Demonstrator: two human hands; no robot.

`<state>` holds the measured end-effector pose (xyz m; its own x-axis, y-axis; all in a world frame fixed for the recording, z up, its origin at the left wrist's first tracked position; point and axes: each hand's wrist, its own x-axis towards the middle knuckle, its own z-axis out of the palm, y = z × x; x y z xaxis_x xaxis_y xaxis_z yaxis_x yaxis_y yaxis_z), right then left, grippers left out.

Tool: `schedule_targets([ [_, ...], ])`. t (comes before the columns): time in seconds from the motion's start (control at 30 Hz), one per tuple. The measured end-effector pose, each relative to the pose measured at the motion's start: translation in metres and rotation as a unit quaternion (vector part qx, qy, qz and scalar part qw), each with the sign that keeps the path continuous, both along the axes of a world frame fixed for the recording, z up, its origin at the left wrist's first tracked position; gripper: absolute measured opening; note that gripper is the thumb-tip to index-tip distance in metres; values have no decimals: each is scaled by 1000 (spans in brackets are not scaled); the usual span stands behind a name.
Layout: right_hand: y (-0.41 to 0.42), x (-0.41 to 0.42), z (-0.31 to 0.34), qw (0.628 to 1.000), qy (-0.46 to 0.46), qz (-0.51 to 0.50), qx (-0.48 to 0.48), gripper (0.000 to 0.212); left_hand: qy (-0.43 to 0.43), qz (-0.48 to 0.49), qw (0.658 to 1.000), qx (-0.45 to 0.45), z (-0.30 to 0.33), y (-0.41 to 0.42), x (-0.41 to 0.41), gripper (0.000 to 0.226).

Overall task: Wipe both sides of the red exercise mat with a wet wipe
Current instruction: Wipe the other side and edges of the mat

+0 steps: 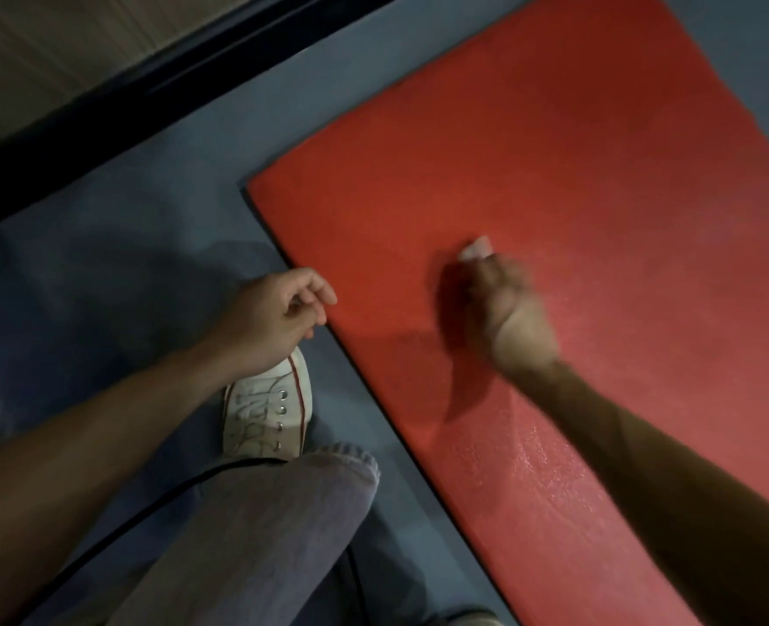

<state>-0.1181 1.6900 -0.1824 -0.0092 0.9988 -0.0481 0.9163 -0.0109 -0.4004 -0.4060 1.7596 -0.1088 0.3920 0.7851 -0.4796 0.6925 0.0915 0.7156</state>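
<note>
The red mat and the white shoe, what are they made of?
The red mat looks like foam or rubber: thin, flat, with a fine grainy surface that glistens wet near the right arm. The white shoe looks like canvas cloth with metal lace eyelets and a rubber toe edge, though the dim light leaves that unsure.

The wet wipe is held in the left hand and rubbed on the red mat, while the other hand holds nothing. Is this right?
Not quite. The head view shows the wet wipe in the right hand, rubbed on the red mat; the left hand holds nothing.
</note>
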Motion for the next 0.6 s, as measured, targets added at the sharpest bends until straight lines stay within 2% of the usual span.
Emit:
schedule_targets([
  [0.07,-26,-50,-2,984,56,167,23,48,4,4,1000,-6,3,4,-4,29],
  [0.13,-47,-78,12,943,54,329,5,46,3,15,1000,-10,3,5,-10,23],
  [0.17,-46,-78,17,928,50,368,-2,43,0,26,1000,-7,2,6,-12,24],
  [0.2,-39,-69,19,929,43,367,2,39,-2,39,999,-5,-2,6,-13,27],
  [0.27,-14,-34,14,947,-6,316,48,38,3,57,998,-4,-8,5,-12,33],
  [0.3,1,-12,14,962,-40,268,40,40,7,56,998,-6,-10,4,-9,32],
  [0.37,26,27,21,992,-57,110,38,46,4,44,999,-4,-12,3,-3,27],
  [0.43,36,43,24,998,-36,-31,49,45,-8,37,999,-5,-14,6,-1,20],
  [0.5,36,35,18,996,-34,-73,47,42,-14,35,999,-3,-17,10,0,19],
  [0.57,32,9,13,994,30,-101,11,41,-17,32,999,5,-20,13,3,24],
  [0.6,26,-7,14,995,64,-78,-3,43,-20,31,999,8,-20,14,6,23],
])
